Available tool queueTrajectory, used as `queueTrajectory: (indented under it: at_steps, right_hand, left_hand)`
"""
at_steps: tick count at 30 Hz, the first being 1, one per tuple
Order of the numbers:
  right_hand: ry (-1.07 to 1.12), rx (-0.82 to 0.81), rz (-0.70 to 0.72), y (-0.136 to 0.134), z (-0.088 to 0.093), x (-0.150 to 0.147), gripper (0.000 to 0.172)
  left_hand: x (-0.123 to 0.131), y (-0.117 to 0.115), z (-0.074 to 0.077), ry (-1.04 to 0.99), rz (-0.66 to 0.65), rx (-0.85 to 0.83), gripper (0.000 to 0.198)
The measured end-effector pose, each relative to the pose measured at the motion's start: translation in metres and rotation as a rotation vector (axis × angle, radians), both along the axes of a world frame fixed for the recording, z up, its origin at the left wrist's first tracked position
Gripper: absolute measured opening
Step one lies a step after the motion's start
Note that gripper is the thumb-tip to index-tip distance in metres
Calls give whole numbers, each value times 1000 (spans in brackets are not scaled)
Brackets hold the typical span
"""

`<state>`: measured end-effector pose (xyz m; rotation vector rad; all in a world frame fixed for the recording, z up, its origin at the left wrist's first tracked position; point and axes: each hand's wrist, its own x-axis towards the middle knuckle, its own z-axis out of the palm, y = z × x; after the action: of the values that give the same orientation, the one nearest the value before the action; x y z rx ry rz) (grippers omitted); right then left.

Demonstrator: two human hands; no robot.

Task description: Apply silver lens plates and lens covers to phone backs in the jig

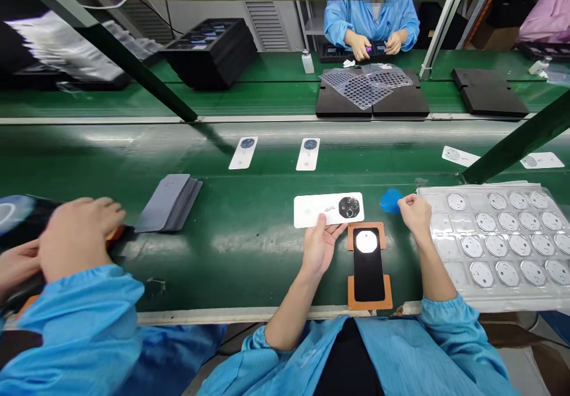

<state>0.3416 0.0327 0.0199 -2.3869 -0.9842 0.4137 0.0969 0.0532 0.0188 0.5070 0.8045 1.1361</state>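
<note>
My left hand (319, 246) grips a white phone back cover (317, 209) by its near edge, thumb on top. A black round camera area (349, 207) with lens rings fills the cover's right end. In a pinch, my right hand (415, 212) holds a blue round film (390, 200) by its right side, apart from the cover. Below and between my hands lies an orange fixture (369, 304) with a black pad (369, 271) and a white disc (366, 241) on it. The clear tray (439, 221) beside my right hand carries rows of round white camera pieces (485, 222).
Two white covers (244, 152) lie farther back on the green belt (222, 253), others at the right. A grey stack of panels (167, 203) sits left. A co-worker's hands (75, 235) work at far left. A green post (512, 141) slants near the tray. Another person sits opposite.
</note>
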Motion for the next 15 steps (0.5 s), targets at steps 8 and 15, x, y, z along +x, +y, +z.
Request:
queueTrajectory:
  at_steps: [8, 15]
  right_hand:
    - [-89, 138, 146, -40, 32, -6, 23]
    - [-395, 387, 993, -102, 17, -44, 42]
  left_hand:
    - [-31, -16, 9, 568, -312, 660, 36]
    - [-32, -31, -7, 1098, -544, 1557, 49]
